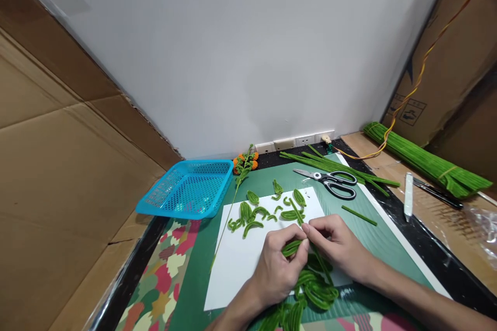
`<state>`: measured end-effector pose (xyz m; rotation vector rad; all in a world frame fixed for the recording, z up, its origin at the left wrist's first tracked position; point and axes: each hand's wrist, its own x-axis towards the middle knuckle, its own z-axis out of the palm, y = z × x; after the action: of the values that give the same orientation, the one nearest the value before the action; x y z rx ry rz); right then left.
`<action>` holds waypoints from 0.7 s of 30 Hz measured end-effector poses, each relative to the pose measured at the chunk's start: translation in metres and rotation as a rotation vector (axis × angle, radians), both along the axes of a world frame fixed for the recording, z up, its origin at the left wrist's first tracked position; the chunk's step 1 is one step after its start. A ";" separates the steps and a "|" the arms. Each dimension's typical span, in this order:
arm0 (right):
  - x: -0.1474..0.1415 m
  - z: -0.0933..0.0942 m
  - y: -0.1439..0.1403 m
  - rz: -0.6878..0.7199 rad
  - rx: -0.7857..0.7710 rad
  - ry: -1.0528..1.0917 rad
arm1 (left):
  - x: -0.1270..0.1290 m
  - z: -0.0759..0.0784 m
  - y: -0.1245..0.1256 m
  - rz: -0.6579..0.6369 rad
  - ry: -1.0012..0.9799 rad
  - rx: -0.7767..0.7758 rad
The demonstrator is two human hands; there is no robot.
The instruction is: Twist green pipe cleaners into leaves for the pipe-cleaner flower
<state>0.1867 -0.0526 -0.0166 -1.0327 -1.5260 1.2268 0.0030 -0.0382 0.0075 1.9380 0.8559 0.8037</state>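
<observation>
Over the white paper (229, 269), my left hand (276, 264) is closed in a pinch on a leaf of looped green pipe cleaner (291, 249). Thumb and forefinger of my right hand (339, 245) pinch a straight green pipe cleaner (296, 211), which runs from above the fingertips to below them. Both hands meet at the fingertips, so the exact contact is hidden. Several finished leaves (245, 212) and short curled pieces (253, 227) lie on the paper beyond my hands. A pile of looped green leaves (316, 289) sits beneath and in front of them.
Scissors (336, 182) lie on the green mat (388, 238), beside loose pipe cleaners (330, 165). At the left stands a blue basket (178, 212), near orange flowers (251, 161). A pipe-cleaner bundle (423, 158), a white-handled tool (408, 196) and a cable (421, 70) are right.
</observation>
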 end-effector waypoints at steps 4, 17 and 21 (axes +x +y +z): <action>-0.003 0.001 0.002 0.030 -0.096 0.102 | -0.001 -0.005 0.003 -0.036 0.010 0.275; 0.000 0.003 0.000 -0.080 -0.039 0.029 | -0.001 -0.006 0.003 0.102 -0.035 -0.076; 0.011 0.006 0.002 -0.149 0.207 -0.168 | 0.001 -0.003 0.006 0.134 -0.138 -0.231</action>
<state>0.1979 -0.0504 -0.0105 -1.1107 -1.6334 0.8771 0.0039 -0.0323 0.0049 1.6180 0.9578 0.8660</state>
